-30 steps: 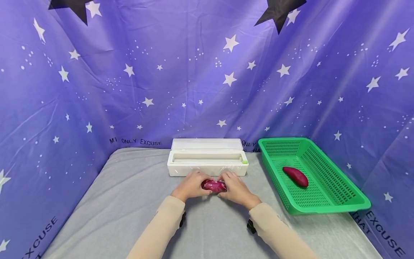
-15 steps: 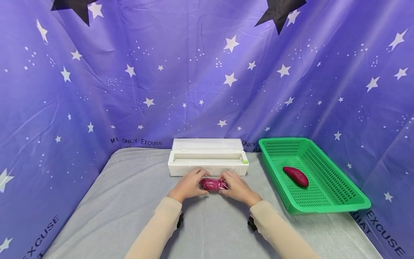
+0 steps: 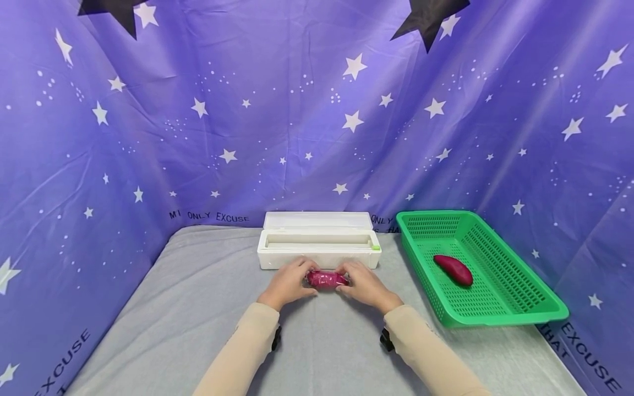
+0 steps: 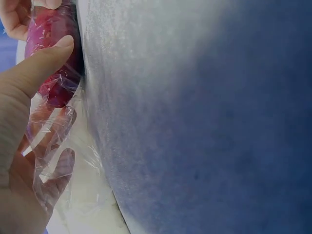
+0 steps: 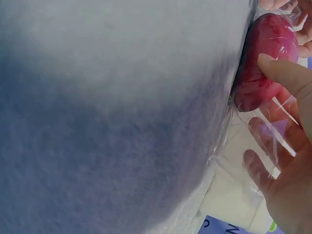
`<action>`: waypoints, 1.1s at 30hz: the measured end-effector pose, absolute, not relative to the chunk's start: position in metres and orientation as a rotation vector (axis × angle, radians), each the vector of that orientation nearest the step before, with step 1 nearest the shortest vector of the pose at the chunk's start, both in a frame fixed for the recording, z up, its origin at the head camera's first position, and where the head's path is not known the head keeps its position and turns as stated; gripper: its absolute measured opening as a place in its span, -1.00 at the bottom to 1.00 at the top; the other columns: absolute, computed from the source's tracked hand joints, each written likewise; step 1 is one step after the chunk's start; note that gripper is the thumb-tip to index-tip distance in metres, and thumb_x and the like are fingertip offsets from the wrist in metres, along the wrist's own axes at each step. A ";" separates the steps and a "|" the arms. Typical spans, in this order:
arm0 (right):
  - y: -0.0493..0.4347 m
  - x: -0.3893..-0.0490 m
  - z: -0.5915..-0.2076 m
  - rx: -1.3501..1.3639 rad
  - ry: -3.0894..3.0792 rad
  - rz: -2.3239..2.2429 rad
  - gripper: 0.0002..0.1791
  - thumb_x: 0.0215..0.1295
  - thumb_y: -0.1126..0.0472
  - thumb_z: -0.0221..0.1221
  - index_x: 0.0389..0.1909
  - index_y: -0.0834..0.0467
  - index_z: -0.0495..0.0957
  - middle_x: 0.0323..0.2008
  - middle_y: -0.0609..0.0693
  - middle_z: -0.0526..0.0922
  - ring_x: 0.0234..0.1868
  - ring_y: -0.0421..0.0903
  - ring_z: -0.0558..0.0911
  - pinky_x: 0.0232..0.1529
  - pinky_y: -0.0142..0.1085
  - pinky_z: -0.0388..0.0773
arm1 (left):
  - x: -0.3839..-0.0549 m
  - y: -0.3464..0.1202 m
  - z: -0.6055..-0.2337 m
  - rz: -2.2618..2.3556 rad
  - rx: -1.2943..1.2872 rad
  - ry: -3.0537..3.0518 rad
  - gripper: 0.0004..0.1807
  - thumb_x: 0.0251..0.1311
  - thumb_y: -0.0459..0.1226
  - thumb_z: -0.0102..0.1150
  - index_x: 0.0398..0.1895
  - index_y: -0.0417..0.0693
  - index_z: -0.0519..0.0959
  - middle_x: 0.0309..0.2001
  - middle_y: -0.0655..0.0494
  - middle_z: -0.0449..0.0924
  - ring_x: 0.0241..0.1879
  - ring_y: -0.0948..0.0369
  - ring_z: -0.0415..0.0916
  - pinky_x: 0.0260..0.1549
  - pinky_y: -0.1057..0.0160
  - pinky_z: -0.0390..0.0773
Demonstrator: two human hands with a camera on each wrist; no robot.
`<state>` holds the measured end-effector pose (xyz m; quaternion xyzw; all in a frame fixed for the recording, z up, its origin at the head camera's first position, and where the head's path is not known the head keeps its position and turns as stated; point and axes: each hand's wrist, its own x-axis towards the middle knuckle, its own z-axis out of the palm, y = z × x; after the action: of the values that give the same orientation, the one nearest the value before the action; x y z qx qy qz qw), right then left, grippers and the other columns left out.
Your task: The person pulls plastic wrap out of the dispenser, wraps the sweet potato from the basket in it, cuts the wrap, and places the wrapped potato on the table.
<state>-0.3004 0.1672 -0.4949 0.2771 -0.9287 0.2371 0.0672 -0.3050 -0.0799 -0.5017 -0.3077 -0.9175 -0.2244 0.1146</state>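
Observation:
A purple-red sweet potato in clear plastic wrap lies crosswise between the two hands, right in front of the white box. My left hand grips its left end; in the left wrist view the thumb presses on the shiny sweet potato, and loose plastic wrap hangs over the other fingers. At the opposite end my right hand holds on, its thumb on the near side of the sweet potato in the right wrist view. Wrinkled film also trails past those fingers.
Behind the hands stands a white plastic-wrap dispenser box with its lid raised and a green piece at its right end. To the right, a green basket contains another sweet potato. Grey cloth covers the table; starry purple curtains surround it.
Both hands have shifted the sweet potato slightly toward the box, and it looks rolled between them. The box and basket stay where they were.

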 end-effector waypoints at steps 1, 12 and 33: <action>0.168 -0.301 -0.495 0.842 -2.791 0.725 -0.62 0.09 0.19 0.48 -0.08 0.08 0.59 -0.12 -0.05 0.63 0.00 -0.02 0.55 0.08 -0.05 0.50 | -0.305 -0.080 -0.502 -0.667 -0.898 -2.685 -0.37 -0.11 -0.07 0.63 0.07 0.08 0.56 0.07 0.14 0.58 0.06 0.15 0.55 0.11 0.12 0.51; 0.169 -0.302 -0.496 0.864 -2.775 0.856 -0.67 0.21 0.34 0.37 0.00 0.22 0.60 -0.11 0.05 0.65 -0.10 0.02 0.65 0.00 -0.07 0.59 | -0.307 -0.078 -0.503 -0.724 -0.823 -2.712 -0.45 0.05 -0.10 0.53 0.13 0.02 0.58 0.08 0.07 0.59 0.10 0.06 0.54 0.15 0.05 0.49; 0.174 -0.302 -0.497 0.922 -2.747 0.852 -0.56 0.20 0.24 0.36 0.10 0.25 0.59 -0.01 0.08 0.61 0.00 0.04 0.60 0.09 -0.02 0.53 | -0.306 -0.081 -0.497 -0.912 -0.842 -2.741 -0.58 0.26 -0.14 0.34 0.14 -0.07 0.61 0.16 -0.01 0.57 0.18 0.02 0.49 0.20 -0.02 0.44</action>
<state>-0.3022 0.1737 -0.4971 0.3048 -0.9078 0.2817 0.0607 -0.3056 -0.0810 -0.4974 -0.2794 -0.9089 -0.3026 0.0663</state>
